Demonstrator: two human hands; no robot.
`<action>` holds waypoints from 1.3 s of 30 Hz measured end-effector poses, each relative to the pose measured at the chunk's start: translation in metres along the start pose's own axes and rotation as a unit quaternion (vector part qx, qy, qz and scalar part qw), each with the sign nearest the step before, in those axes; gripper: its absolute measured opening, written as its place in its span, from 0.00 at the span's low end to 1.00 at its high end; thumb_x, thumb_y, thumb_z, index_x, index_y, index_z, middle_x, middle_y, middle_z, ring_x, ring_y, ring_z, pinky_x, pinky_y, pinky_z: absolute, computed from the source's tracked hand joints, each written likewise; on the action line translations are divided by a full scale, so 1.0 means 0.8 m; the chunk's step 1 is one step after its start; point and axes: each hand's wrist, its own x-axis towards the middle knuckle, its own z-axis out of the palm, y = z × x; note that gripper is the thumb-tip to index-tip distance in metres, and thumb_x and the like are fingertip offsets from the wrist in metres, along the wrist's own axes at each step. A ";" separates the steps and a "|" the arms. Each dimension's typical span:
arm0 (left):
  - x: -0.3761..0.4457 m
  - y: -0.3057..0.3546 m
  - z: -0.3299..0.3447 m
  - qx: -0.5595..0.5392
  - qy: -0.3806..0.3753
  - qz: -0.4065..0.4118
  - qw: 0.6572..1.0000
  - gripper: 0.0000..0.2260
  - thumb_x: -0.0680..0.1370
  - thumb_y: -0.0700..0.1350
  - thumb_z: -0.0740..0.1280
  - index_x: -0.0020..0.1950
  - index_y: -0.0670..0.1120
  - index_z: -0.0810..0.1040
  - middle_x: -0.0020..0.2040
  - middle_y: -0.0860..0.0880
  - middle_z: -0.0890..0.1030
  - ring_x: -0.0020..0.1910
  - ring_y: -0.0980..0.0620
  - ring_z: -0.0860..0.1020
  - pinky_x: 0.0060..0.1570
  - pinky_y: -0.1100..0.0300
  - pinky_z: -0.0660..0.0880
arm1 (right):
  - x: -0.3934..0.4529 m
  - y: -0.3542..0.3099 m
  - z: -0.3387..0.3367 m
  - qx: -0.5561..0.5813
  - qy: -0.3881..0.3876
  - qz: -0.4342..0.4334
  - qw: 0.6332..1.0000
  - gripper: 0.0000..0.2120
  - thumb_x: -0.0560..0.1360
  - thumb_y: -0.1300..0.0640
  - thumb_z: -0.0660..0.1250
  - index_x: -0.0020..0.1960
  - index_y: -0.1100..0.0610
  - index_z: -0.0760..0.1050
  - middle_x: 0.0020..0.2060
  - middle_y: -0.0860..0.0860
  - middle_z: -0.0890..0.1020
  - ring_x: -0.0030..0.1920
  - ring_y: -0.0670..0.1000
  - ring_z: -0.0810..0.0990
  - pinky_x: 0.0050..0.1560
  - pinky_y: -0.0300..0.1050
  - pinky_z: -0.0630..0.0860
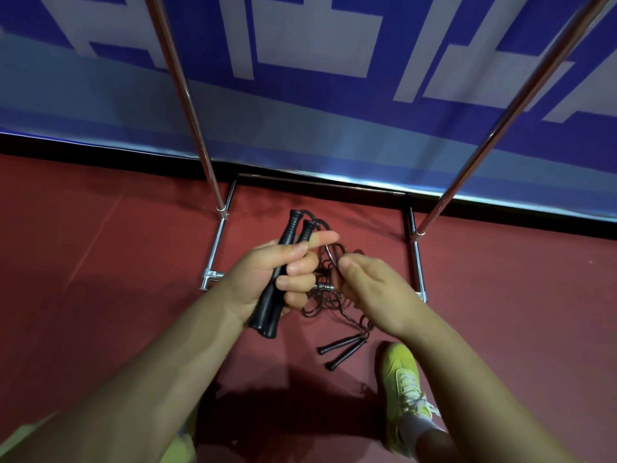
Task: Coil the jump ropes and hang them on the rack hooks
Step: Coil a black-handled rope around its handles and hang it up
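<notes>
My left hand (270, 279) grips two black jump rope handles (283, 272) side by side, index finger pointing out to the right. Their thin dark cord (325, 262) loops between my hands, and my right hand (370, 289) pinches those loops. On the red floor below lies a second jump rope: its tangled cord (334, 305) and two black handles (344, 350). The chrome rack's two uprights (187, 105) (494, 135) rise on either side; its hooks are out of view.
The rack's chrome base frame (213, 248) sits on the red floor against a blue and white banner (317, 78). My foot in a yellow-green shoe (404, 392) stands just right of the floor rope's handles.
</notes>
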 end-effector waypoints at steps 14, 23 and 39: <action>-0.001 -0.007 0.003 0.560 0.121 -0.157 0.805 0.04 0.74 0.39 0.70 0.45 0.45 0.75 0.23 0.55 0.68 0.22 0.58 0.66 0.26 0.63 0.64 | -0.022 -0.039 -0.020 -0.250 -0.011 -0.108 0.962 0.02 0.73 0.52 0.69 0.43 0.48 0.80 0.39 0.46 0.83 0.41 0.48 0.80 0.44 0.48 0.75; 0.001 -0.027 0.041 0.426 -0.105 -0.205 0.875 0.13 0.71 0.46 0.69 0.54 0.44 0.78 0.25 0.57 0.69 0.25 0.58 0.64 0.27 0.65 0.63 | -0.011 -0.012 -0.031 0.191 -0.088 0.017 0.977 0.07 0.63 0.51 0.74 0.30 0.48 0.77 0.23 0.45 0.70 0.25 0.45 0.64 0.26 0.38 0.61; 0.001 -0.015 0.037 0.188 0.101 -0.050 0.976 0.08 0.71 0.46 0.69 0.48 0.46 0.76 0.29 0.49 0.73 0.22 0.57 0.66 0.20 0.67 0.64 | -0.005 -0.001 -0.031 0.157 0.022 0.022 0.987 0.11 0.77 0.55 0.67 0.37 0.53 0.80 0.23 0.47 0.70 0.24 0.44 0.63 0.25 0.34 0.60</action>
